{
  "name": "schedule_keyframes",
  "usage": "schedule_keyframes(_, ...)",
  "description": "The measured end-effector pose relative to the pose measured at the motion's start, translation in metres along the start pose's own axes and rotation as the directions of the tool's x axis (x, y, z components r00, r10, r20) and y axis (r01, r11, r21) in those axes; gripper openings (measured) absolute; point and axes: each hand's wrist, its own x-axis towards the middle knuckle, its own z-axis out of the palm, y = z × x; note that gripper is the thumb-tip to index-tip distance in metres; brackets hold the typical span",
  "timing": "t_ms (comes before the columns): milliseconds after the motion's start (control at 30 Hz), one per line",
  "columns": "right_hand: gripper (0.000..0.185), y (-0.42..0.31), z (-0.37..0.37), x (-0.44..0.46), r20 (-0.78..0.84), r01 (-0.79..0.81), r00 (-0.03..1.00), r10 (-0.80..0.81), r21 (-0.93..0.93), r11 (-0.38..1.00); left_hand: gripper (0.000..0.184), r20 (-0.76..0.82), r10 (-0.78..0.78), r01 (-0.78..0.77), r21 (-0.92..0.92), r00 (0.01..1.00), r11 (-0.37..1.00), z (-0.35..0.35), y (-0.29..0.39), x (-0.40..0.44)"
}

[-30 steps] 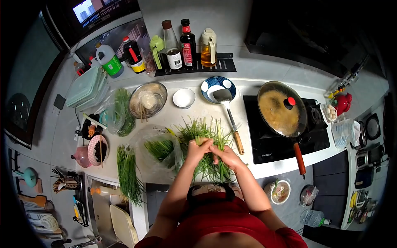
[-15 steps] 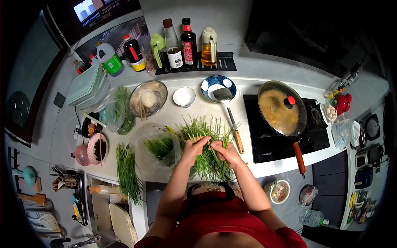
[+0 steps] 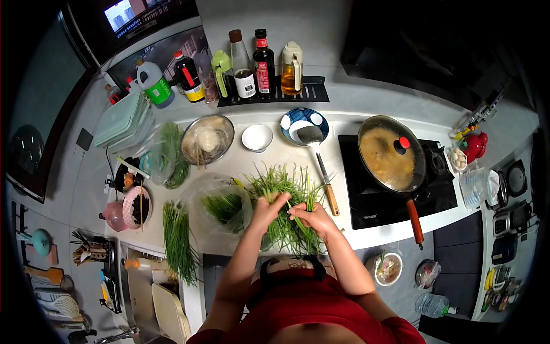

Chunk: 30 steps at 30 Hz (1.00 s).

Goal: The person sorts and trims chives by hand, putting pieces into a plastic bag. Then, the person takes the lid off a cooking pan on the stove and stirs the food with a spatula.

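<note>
A loose heap of chives point(image 3: 295, 241) lies at the counter's front edge, before my body. Over it, my left hand point(image 3: 268, 211) is closed around some chives, thumb pointing right. My right hand point(image 3: 315, 219) pinches a few chive stalks just to its right, the fingertips of both hands close together. Left of the heap, a clear plastic bag point(image 3: 193, 198) holds more chives. Farther left, a neat chive bundle point(image 3: 179, 238) hangs partly over the counter edge.
A spatula point(image 3: 322, 166) rests against a blue patterned bowl point(image 3: 317, 114). To the right, a lidded pan point(image 3: 389, 160) sits on the black cooktop point(image 3: 372, 209). A white bowl point(image 3: 256, 137) and a metal bowl of dough point(image 3: 222, 150) stand behind. Below is a floor bin point(image 3: 388, 269).
My right hand has dropped slightly and its fingers have shifted on the stalks. My left hand stays nearly in place. The whole view has shifted a little.
</note>
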Motion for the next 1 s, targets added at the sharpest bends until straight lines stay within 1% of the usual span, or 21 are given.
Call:
schedule_keyframes(33, 0.014, 0.002, 0.001, 0.001, 0.001, -0.004, 1.000, 0.004, 0.005, 1.000, 0.032, 0.058, 0.046, -0.045, -0.017, 0.997, 0.999, 0.003, -0.003, -0.001)
schedule_keyframes(100, 0.019, 0.007, 0.000, 0.003, -0.034, 0.004, 0.999, -0.003, 0.022, 1.000, 0.031, -0.018, 0.057, -0.058, -0.057, 0.998, 0.997, 0.007, -0.015, 0.003)
schedule_keyframes(167, 0.021, 0.012, -0.002, 0.007, -0.063, 0.002, 0.998, 0.002, 0.058, 0.998, 0.028, -0.103, 0.158, -0.169, -0.113, 0.982, 0.979, 0.009, -0.044, 0.017)
schedule_keyframes(200, 0.023, 0.016, -0.004, 0.009, -0.062, -0.003, 0.998, 0.004, 0.019, 1.000, 0.026, -0.147, 0.204, -0.224, -0.137, 0.968, 0.965, 0.011, -0.039, 0.016)
schedule_keyframes(267, 0.025, 0.022, -0.005, 0.009, -0.022, 0.022, 0.999, -0.023, -0.083, 0.996, 0.023, -0.089, 0.184, -0.196, -0.154, 0.979, 0.968, 0.015, -0.029, 0.009)
schedule_keyframes(300, 0.025, 0.023, -0.005, 0.009, -0.002, 0.035, 0.999, -0.036, -0.133, 0.991, 0.022, -0.059, 0.174, -0.181, -0.162, 0.983, 0.970, 0.019, -0.012, 0.000)
schedule_keyframes(333, 0.026, 0.021, -0.005, 0.008, 0.048, 0.087, 0.996, -0.077, -0.254, 0.963, 0.016, -0.082, 0.201, -0.211, -0.155, 0.976, 0.965, 0.030, 0.004, -0.008)
schedule_keyframes(367, 0.028, 0.020, -0.005, 0.007, 0.069, 0.053, 0.997, -0.036, -0.252, 0.966, 0.014, 0.021, 0.145, -0.142, -0.108, 0.989, 0.984, 0.027, 0.004, -0.007)
schedule_keyframes(433, 0.032, 0.017, -0.005, 0.004, 0.114, -0.015, 0.993, 0.044, -0.249, 0.968, 0.015, -0.014, 0.089, -0.090, -0.243, 0.996, 0.966, 0.028, 0.000, -0.005)
schedule_keyframes(500, 0.044, 0.008, -0.003, -0.003, 0.162, -0.014, 0.986, 0.023, -0.055, 0.998, 0.015, -0.164, 0.099, -0.144, -0.297, 0.982, 0.944, 0.028, -0.002, 0.002)
schedule_keyframes(533, 0.043, 0.002, -0.003, -0.007, 0.149, -0.039, 0.988, 0.028, 0.071, 0.997, 0.017, -0.096, 0.002, -0.028, -0.262, 0.995, 0.965, 0.019, 0.008, -0.005)
schedule_keyframes(567, 0.043, -0.002, -0.003, -0.010, 0.138, -0.062, 0.990, 0.035, 0.197, 0.978, 0.020, -0.037, 0.008, -0.019, -0.300, 0.999, 0.954, 0.015, 0.005, -0.003)
schedule_keyframes(600, 0.041, -0.002, -0.005, -0.010, 0.127, -0.066, 0.991, 0.036, 0.243, 0.968, 0.022, 0.010, 0.003, 0.001, -0.344, 1.000, 0.939, 0.011, 0.003, -0.002)
schedule_keyframes(633, 0.040, -0.001, -0.005, -0.009, 0.093, -0.043, 0.995, 0.022, 0.228, 0.973, 0.023, 0.056, -0.001, 0.023, -0.387, 0.998, 0.922, 0.009, 0.003, -0.001)
schedule_keyframes(700, 0.039, 0.002, -0.006, -0.006, 0.026, 0.001, 1.000, -0.006, 0.195, 0.981, 0.024, 0.084, -0.005, 0.038, -0.391, 0.996, 0.919, 0.008, 0.004, 0.000)
schedule_keyframes(733, 0.033, 0.004, -0.009, -0.003, 0.043, 0.021, 0.999, -0.028, 0.158, 0.987, 0.025, 0.098, -0.007, 0.046, -0.393, 0.995, 0.918, 0.008, 0.004, -0.001)
schedule_keyframes(833, 0.023, 0.005, -0.012, -0.001, 0.074, 0.075, 0.995, -0.074, -0.020, 0.997, 0.024, 0.112, -0.001, 0.042, -0.368, 0.994, 0.929, 0.009, 0.008, -0.003)
schedule_keyframes(867, 0.019, 0.004, -0.009, -0.001, 0.030, 0.074, 0.997, -0.073, -0.010, 0.997, 0.022, 0.063, 0.045, -0.025, -0.282, 0.997, 0.959, 0.011, 0.009, -0.004)
schedule_keyframes(933, 0.019, 0.005, -0.007, 0.001, -0.012, 0.109, 0.994, -0.109, 0.024, 0.994, 0.019, -0.022, 0.148, -0.150, -0.095, 0.989, 0.984, 0.018, 0.007, -0.008)
schedule_keyframes(967, 0.019, 0.006, -0.007, 0.002, -0.033, 0.127, 0.992, -0.126, 0.040, 0.991, 0.017, -0.030, 0.180, -0.183, -0.109, 0.983, 0.977, 0.017, 0.000, -0.006)
schedule_keyframes(1000, 0.021, 0.006, -0.006, 0.004, -0.043, 0.113, 0.993, -0.111, 0.022, 0.993, 0.015, -0.038, 0.213, -0.216, -0.123, 0.976, 0.969, 0.017, -0.005, -0.003)
